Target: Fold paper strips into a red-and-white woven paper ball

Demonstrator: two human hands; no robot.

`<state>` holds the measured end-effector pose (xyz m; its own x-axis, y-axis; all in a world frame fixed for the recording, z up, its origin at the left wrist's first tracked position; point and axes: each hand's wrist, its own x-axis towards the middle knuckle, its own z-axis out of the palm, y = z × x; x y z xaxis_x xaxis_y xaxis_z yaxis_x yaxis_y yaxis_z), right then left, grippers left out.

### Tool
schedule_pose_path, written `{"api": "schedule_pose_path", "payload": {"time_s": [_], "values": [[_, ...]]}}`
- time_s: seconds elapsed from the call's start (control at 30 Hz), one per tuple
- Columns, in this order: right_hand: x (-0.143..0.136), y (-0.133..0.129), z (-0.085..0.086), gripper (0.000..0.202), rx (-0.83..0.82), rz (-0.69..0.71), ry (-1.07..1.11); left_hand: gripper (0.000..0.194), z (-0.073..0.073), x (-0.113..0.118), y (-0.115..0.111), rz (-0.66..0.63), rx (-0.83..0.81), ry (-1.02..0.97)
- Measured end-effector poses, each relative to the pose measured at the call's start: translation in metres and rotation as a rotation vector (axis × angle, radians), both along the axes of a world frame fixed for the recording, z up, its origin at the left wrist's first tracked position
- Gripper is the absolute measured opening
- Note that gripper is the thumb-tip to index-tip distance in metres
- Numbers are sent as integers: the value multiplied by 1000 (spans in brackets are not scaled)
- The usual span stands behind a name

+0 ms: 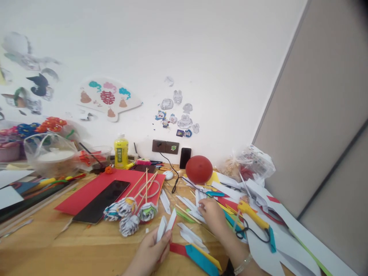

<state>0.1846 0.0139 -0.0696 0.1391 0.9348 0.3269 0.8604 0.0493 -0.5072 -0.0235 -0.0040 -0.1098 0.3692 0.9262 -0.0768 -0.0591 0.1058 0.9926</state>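
Near the front edge, my left hand (153, 249) is closed on white folded paper strips (166, 225), whose pointed ends stand up; a trace of red shows along one. My right hand (211, 212) reaches into the scattered paper strips (191, 207), its fingers bent together; what they pinch, if anything, is hidden. Between the hands lie more white folded strips (191, 234) and a blue strip (201, 260) beside a red one. Left of them rest several crumpled-paper flowers (129, 225) on wooden sticks (146, 188).
A yellow glue gun (250, 212) with a black cord lies at right on white paper. Behind are a red balloon (199, 169), a phone (185, 158) against the wall and a yellow bottle (121, 152). A dark slab (102, 201) covers part of a red sheet (77, 193).
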Motion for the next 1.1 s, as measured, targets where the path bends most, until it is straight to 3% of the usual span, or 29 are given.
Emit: {"api": "schedule_pose_path", "payload": {"time_s": [0.27, 0.5, 0.97, 1.07, 1.1], "values": [[-10, 5, -11, 17, -32, -69, -82, 62, -2, 1, 2, 55, -15, 52], [1, -3, -7, 17, 135, -138, 11, 59, 14, -3, -4, 92, -13, -5], [-13, -15, 11, 7, 274, -59, 391, 58, 17, -5, -3, 156, -10, -43], [-31, -22, 13, 21, 257, 1, 541, 56, 19, -6, -4, 146, 16, -57], [-40, -25, 13, 23, 232, 42, 689, 55, 21, -6, -4, 146, 22, -65]]}}
